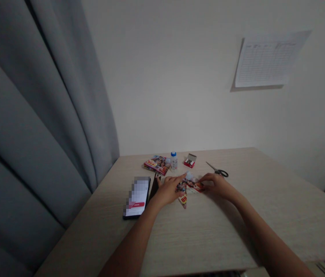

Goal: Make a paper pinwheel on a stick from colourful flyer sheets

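A colourful printed paper (183,200), folded into a pointed, angular shape, lies on the table between my hands. My left hand (168,189) grips its left side, with the thumb low and the index finger reaching along the upper edge. At the right end of the paper, the fingers of my right hand (214,185) close on it. Parts of the paper are hidden beneath my fingers. A dark, flat strip-like object (154,185) lies beside my left hand, partly covered by it; its kind is unclear.
A phone (138,198) with a lit screen lies left of my left arm. Behind my hands are a stack of printed leaflets (158,164), a blue-capped bottle (174,161), a small red box (189,161) and scissors (221,172). A grey curtain (50,115) borders the table's left side.
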A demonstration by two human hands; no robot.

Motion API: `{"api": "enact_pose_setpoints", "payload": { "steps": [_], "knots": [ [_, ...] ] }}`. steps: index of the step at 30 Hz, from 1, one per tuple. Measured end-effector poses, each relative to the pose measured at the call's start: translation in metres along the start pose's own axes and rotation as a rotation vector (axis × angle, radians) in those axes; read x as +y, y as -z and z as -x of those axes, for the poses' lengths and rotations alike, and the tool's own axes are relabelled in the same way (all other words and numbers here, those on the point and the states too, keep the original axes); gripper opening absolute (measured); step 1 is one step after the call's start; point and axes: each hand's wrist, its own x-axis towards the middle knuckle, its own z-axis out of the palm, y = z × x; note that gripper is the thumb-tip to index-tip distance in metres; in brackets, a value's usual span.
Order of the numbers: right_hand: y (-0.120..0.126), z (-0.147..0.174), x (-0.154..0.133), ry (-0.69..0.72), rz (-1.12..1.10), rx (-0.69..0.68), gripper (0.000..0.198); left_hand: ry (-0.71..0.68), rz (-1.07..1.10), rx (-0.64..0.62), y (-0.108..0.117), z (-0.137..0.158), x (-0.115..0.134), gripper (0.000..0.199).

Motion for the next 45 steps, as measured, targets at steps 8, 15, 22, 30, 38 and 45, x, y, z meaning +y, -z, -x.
{"api": "enact_pose_setpoints", "payload": {
  "steps": [8, 15, 22, 30, 38, 45],
  "knots": [
    [0.005, 0.004, 0.006, 0.074, -0.037, -0.148, 0.045, -0.009, 0.080, 0.008, 0.000, 0.000, -0.002, 0.083],
    [0.004, 0.008, 0.002, 0.024, -0.018, -0.109, 0.033, 0.043, 0.018, 0.053, -0.003, -0.001, -0.002, 0.078],
    [0.000, 0.005, 0.007, 0.065, 0.046, -0.107, 0.031, 0.022, 0.028, 0.090, -0.010, -0.004, -0.006, 0.074],
    [-0.007, 0.003, 0.009, 0.105, 0.079, -0.100, 0.023, -0.012, 0.078, 0.100, -0.016, -0.008, -0.008, 0.060],
    [-0.015, 0.003, 0.004, 0.135, 0.124, 0.005, 0.018, -0.020, 0.154, 0.094, -0.014, -0.007, -0.004, 0.057],
    [-0.019, -0.001, 0.001, 0.136, 0.063, -0.001, 0.025, -0.038, 0.180, 0.051, -0.009, -0.005, 0.002, 0.054]
  ]
}}
